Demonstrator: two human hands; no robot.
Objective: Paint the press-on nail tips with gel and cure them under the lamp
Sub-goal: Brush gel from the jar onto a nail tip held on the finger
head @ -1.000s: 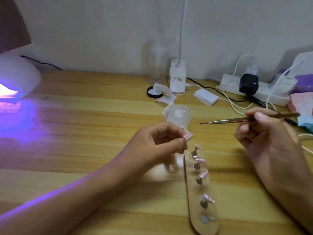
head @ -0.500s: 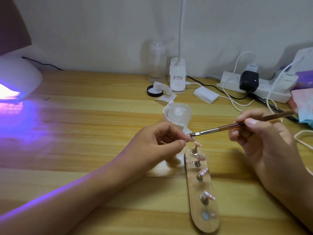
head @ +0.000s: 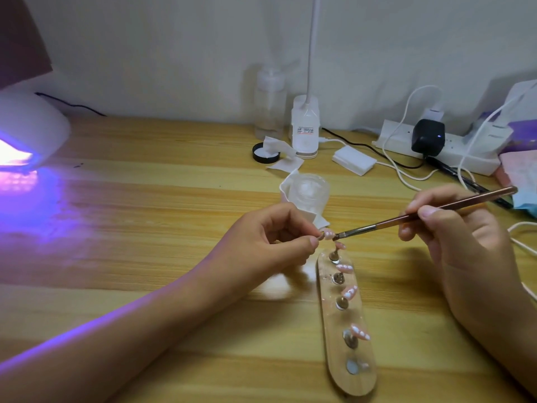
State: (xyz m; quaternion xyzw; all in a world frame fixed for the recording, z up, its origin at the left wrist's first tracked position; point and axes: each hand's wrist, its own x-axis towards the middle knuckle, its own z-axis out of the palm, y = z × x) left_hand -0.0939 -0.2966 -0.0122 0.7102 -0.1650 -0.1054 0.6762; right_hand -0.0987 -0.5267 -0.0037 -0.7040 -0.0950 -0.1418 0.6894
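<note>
Nail tip [head: 329, 234], pale pink, sits just past the fingertips of the left hand [head: 270, 242]. It is above the table [head: 145, 216] and just beyond the far end of the board [head: 331, 321]. The thumb and forefinger are curled in and pinch the small stand under the tip, so the tip itself stands clear of the fingers and points to the right. How the stand joins the tip is too small to tell.

The right hand [head: 456, 231] grips the brush [head: 421, 215] like a pen, with thumb and fingers closed round the brown handle. The handle slopes up to the right and the bristles come down to the left. They meet the right edge of the tip, touching it or nearly so.

The board lies lengthwise between the two forearms. Four more pink tips are perched on metal stands along it, and a bare metal disc [head: 353, 367] sits at its near end.

A clear jar [head: 309, 190] stands on the table just behind the left hand's fingers. The lamp [head: 32, 126] sits well apart at the far left, glowing violet and casting purple light over the wood and the left forearm.
</note>
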